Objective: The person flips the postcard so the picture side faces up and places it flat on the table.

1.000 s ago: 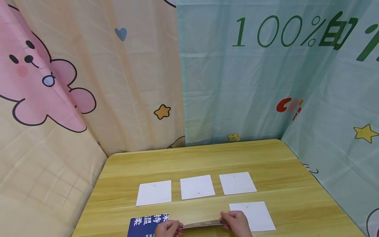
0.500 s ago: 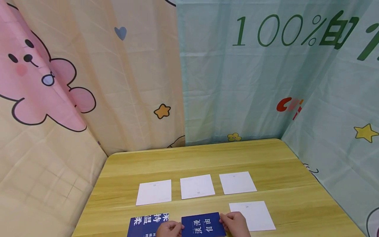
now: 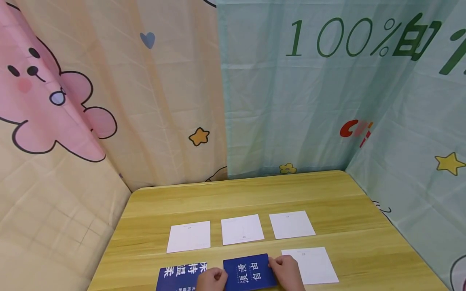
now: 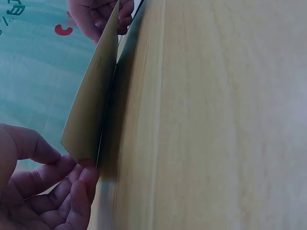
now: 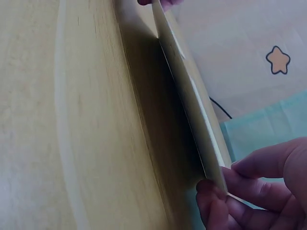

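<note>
A dark blue card [image 3: 250,273] with white characters is held between both hands, its blue face toward the head camera. My left hand [image 3: 212,279] pinches its left edge, and my right hand [image 3: 287,273] pinches the right edge between thumb and fingers. From the left wrist the card's pale back [image 4: 93,96] shows, tilted close over the table, with the left fingers [image 4: 81,175] at its near corner. On the right wrist view, the right hand [image 5: 264,191] grips the other end. Beside the left hand lies another blue card [image 3: 182,278] with larger white characters, partly cut off by the frame.
On the wooden table [image 3: 233,194], three white cards form a row: left [image 3: 188,236], middle [image 3: 242,229] and right [image 3: 292,224]. A further white card [image 3: 313,264] lies behind the right hand, partly overlapped by it. Printed curtains [image 3: 284,101] enclose the table's back and sides.
A second ago the held card was nearly edge-on, pale side visible. It has turned so its blue face shows, then its far edge has shifted slightly away. The cards on the table stay put.
</note>
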Motion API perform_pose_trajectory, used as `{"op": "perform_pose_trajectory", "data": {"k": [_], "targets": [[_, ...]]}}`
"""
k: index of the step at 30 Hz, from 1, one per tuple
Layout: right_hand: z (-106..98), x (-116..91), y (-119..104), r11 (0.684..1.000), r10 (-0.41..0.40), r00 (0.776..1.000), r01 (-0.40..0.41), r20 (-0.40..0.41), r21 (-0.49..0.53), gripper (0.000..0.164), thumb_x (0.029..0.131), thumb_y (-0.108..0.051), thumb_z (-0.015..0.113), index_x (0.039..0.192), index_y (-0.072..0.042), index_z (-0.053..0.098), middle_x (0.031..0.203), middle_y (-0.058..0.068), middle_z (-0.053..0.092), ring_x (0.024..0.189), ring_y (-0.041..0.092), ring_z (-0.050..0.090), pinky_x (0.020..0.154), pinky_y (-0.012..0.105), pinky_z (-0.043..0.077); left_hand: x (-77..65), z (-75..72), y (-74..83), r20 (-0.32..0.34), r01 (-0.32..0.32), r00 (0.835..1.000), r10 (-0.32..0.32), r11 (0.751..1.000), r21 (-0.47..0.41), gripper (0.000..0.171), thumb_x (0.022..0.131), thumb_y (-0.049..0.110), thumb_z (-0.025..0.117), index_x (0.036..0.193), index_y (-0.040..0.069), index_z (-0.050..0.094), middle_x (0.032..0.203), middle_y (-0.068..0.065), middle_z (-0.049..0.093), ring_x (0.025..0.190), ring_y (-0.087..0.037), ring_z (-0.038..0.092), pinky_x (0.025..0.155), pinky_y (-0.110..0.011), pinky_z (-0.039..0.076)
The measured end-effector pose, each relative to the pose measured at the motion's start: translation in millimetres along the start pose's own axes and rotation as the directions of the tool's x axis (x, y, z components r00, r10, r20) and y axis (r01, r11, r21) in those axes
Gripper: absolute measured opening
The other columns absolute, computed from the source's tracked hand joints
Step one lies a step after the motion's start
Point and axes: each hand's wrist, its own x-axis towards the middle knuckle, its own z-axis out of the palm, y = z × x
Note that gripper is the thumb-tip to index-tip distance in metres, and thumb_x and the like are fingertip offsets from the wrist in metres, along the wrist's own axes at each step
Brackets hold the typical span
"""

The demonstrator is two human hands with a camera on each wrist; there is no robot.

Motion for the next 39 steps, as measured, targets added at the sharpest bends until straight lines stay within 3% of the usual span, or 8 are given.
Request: {"op": "perform_pose_trajectory", "data": {"k": [3, 9, 23, 30, 39], "targets": [[1, 0, -3, 1.0, 0.011, 1.0, -0.011, 0.007, -0.02, 0.024, 0.086, -0.015, 0.06, 0.067, -0.004, 0.068, 0.058, 0.001, 0.056, 0.056, 0.014, 0.045, 0.053, 0.028, 0.037, 0.5, 1.5, 0.8, -0.012, -0.022, 1.0, 0.022, 0.999, 0.034, 0.016, 0.077, 0.014, 0.061, 0.062, 0.01, 0.064, 0.053, 0.006, 0.056, 0.048, -0.009, 0.048, 0.049, -0.027, 0.041], [3, 0, -9, 0.998, 0.039, 0.999, -0.038, 0.02, -0.045, 0.023, 0.086, -0.015, 0.059, 0.068, -0.003, 0.068, 0.057, 0.001, 0.055, 0.055, 0.014, 0.046, 0.052, 0.028, 0.039, 2.3, 3.4, -2.0, 0.029, -0.015, 0.999, 0.014, 0.999, 0.04, 0.019, 0.08, 0.014, 0.06, 0.062, 0.009, 0.063, 0.053, 0.005, 0.055, 0.048, -0.009, 0.047, 0.048, -0.028, 0.04], [6, 0, -16, 0.985, 0.015, 1.0, -0.012, 0.011, -0.172, 0.019, 0.084, -0.013, 0.06, 0.07, -0.002, 0.068, 0.062, 0.002, 0.058, 0.057, 0.015, 0.049, 0.055, 0.032, 0.044, 4.5, 4.3, 3.4, 0.013, -0.046, 0.999, 0.045, 0.993, 0.109, 0.023, 0.077, 0.011, 0.059, 0.054, 0.011, 0.055, 0.047, 0.006, 0.045, 0.043, -0.01, 0.04, 0.045, -0.027, 0.035], [7, -1, -19, 0.984, 0.065, 0.998, -0.061, 0.015, -0.168, 0.018, 0.084, -0.012, 0.06, 0.072, -0.001, 0.067, 0.065, 0.003, 0.058, 0.059, 0.015, 0.05, 0.057, 0.033, 0.047, 4.8, 4.6, 4.5, 0.006, -0.048, 0.999, 0.048, 0.989, 0.136, 0.026, 0.077, 0.011, 0.059, 0.052, 0.012, 0.051, 0.046, 0.006, 0.042, 0.043, -0.01, 0.038, 0.046, -0.028, 0.034], [7, -2, -18, 0.984, 0.031, 0.999, -0.026, 0.026, -0.175, 0.02, 0.085, -0.012, 0.061, 0.07, -0.001, 0.068, 0.062, 0.003, 0.057, 0.056, 0.014, 0.049, 0.054, 0.031, 0.043, 5.5, 4.6, 4.1, 0.02, -0.059, 0.998, 0.056, 0.988, 0.145, 0.026, 0.078, 0.01, 0.059, 0.053, 0.012, 0.053, 0.048, 0.006, 0.044, 0.044, -0.011, 0.039, 0.047, -0.029, 0.034]]}}
